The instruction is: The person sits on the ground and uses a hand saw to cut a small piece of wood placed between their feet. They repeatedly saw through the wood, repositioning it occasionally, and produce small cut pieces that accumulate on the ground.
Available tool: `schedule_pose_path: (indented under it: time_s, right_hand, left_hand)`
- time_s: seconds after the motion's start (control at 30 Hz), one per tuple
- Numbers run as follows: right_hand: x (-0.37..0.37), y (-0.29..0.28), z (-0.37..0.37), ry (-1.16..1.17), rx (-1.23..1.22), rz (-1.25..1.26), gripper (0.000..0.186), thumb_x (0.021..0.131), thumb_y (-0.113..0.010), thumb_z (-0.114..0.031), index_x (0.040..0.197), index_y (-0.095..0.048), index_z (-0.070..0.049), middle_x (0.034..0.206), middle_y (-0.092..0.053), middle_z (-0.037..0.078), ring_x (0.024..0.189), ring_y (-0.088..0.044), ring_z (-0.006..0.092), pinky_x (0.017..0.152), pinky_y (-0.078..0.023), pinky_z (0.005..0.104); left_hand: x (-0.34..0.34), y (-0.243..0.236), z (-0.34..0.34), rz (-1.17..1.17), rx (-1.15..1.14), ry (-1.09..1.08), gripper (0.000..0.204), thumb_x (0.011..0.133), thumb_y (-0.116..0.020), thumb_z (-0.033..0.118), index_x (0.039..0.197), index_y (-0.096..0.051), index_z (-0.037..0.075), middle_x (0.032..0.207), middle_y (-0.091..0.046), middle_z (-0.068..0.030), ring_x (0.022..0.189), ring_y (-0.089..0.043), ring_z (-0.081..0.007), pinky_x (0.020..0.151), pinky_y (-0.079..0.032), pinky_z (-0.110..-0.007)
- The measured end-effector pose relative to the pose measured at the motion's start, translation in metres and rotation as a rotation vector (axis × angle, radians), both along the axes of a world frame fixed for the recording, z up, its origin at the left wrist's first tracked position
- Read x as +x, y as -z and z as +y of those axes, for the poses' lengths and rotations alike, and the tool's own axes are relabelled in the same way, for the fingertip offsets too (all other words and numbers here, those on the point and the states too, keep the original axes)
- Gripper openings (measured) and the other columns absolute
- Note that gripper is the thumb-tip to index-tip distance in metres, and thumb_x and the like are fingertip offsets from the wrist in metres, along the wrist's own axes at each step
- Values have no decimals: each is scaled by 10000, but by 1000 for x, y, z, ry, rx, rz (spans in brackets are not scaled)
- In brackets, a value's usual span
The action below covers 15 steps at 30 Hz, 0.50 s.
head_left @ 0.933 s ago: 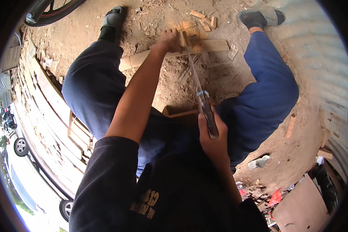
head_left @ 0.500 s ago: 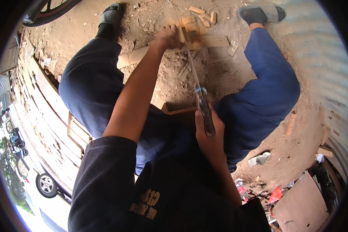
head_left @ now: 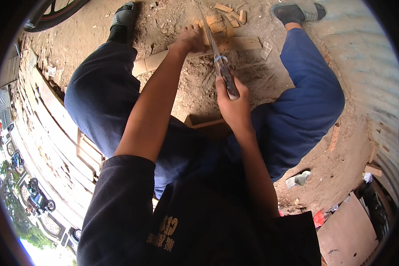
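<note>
My right hand [head_left: 235, 103] is closed round the dark handle of a handsaw [head_left: 226, 76], stretched out ahead of me. Its long, thin blade points away and lies across a small wood block [head_left: 205, 37]. Just left of the blade, my left hand [head_left: 190, 39] grips that block, pressing it down over a longer plank [head_left: 244, 43] on the ground; its fingers partly hide the block. Orange-brown sawdust [head_left: 215, 21] is scattered around the cut.
Several short wood offcuts [head_left: 233, 18] lie beyond the saw. A wooden box edge [head_left: 204, 123] shows between my legs. Corrugated metal sheeting [head_left: 363, 57] stands at right, planks [head_left: 53, 99] at left, a wheel [head_left: 60, 13] at far left. A flat board [head_left: 348, 232] lies lower right.
My right hand and the saw have slid forward, away from my body, the blade now reaching farther past the block. My left hand stays in place. A white car in the left background has moved.
</note>
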State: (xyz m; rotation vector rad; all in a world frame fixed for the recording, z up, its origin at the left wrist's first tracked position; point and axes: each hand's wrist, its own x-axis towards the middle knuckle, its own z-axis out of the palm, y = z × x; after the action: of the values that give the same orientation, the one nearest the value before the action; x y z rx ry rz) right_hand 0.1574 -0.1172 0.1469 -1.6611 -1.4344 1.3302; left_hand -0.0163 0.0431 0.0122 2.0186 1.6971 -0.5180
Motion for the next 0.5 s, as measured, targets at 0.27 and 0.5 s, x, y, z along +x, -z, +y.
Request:
schedule_pose_path:
  time_s: [0.27, 0.5]
  right_hand:
    - [10, -18, -48, 73, -8, 76, 360, 936, -594, -163, 1251, -588, 11, 919, -690, 232, 854, -703, 343, 760, -523, 404]
    - [-4, 5, -19, -6, 80, -47, 335, 958, -601, -119, 1255, -585, 35, 870, -669, 109, 727, -566, 116, 703, -490, 293]
  left_hand:
    - [-7, 24, 0, 21, 88, 25, 940, 728, -718, 645, 1306, -476, -55, 1288, -512, -202, 1233, -483, -343, 1064, -383, -406]
    - [-1, 5, -7, 46, 74, -1, 1008, 729, -691, 704, 1323, -431, -68, 1277, -499, -238, 1223, -483, -359, 1058, -386, -404]
